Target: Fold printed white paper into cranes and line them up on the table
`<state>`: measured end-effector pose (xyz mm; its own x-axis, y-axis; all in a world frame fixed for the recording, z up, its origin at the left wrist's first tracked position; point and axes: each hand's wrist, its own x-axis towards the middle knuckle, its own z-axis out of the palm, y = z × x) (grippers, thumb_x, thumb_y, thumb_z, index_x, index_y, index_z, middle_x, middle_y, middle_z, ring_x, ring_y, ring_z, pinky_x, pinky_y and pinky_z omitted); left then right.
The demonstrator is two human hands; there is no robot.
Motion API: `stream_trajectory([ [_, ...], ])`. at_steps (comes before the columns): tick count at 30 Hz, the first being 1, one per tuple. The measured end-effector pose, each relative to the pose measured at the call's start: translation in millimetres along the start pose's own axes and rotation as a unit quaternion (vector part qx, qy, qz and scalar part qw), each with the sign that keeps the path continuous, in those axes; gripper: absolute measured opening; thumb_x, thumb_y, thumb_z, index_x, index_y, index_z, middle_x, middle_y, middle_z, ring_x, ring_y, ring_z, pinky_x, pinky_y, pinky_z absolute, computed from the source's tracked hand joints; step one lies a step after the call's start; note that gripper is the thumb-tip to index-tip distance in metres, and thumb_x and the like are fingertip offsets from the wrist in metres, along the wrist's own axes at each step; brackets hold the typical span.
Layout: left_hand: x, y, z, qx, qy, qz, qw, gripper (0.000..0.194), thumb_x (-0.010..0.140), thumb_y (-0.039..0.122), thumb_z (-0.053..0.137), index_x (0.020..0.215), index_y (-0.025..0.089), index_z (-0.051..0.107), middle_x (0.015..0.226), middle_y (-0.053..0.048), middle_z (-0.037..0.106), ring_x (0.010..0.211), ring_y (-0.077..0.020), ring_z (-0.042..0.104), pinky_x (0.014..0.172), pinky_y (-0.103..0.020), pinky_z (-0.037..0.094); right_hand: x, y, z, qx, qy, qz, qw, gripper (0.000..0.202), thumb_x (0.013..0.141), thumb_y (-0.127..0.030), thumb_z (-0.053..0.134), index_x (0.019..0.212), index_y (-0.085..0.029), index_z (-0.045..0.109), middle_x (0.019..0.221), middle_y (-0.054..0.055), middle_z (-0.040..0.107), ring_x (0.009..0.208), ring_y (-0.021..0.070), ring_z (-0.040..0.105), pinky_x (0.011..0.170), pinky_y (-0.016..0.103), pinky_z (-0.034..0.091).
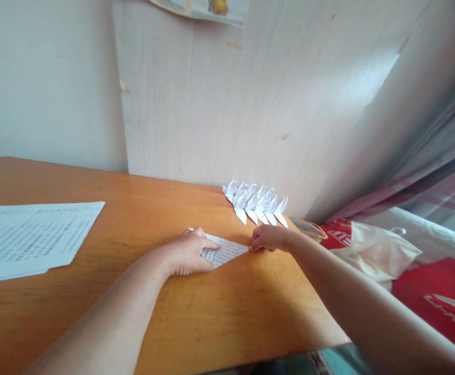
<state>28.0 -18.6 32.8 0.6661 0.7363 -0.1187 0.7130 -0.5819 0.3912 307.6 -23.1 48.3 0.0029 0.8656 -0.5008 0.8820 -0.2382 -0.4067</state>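
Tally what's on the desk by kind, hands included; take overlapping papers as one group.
Hands: 2, left hand and right hand
Folded printed paper: 1
Group of folded paper pieces: 1
Pile of printed sheets: 1
Total: 5

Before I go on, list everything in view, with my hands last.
folded paper: one, white with dark print, on the table under the hands
folded paper figures: several, overlapping, white, table's far right
printed sheets: at least two, white, table's left
table: one, orange-brown, below the hands
board: one, pale, behind the table
picture: one, partly visible, yellow fruit, top of the board
wall: pale, left of the board
red bags: two, right of the table
cream bag: one, between them
curtain: pinkish, far right
left hand: one, bare, on the paper's left part
right hand: one, bare, at its right tip
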Motion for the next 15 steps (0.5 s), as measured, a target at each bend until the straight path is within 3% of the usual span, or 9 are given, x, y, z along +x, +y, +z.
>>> stream_trajectory([
  [9, 1.7, -3.2, 3.0, -0.007, 0.003, 0.007, 1.0, 0.058, 0.07, 0.053, 0.064, 0.128, 0.044, 0.062, 0.116, -0.005, 0.054, 0.111, -0.0295, 0.051, 0.096, -0.039, 0.042, -3.7, 2.4, 2.2, 0.026, 0.012, -0.025, 0.999, 0.003, 0.066, -0.017, 0.062, 0.065, -0.018, 0.059, 0.058, -0.001, 0.058, 0.052, 0.011, 0.049, 0.048, 0.023, 0.033],
  [15, 1.3, -5.2, 3.9, -0.031, 0.002, -0.002, 1.0, 0.06, 0.069, 0.053, 0.067, 0.128, 0.043, 0.062, 0.12, -0.005, 0.052, 0.116, -0.0287, 0.05, 0.098, -0.037, 0.042, -7.8, 2.7, 4.8, 0.057, 0.03, -0.039, 0.997, 0.004, 0.065, -0.015, 0.062, 0.065, -0.018, 0.058, 0.059, -0.002, 0.058, 0.055, 0.0112, 0.053, 0.051, 0.022, 0.036],
])
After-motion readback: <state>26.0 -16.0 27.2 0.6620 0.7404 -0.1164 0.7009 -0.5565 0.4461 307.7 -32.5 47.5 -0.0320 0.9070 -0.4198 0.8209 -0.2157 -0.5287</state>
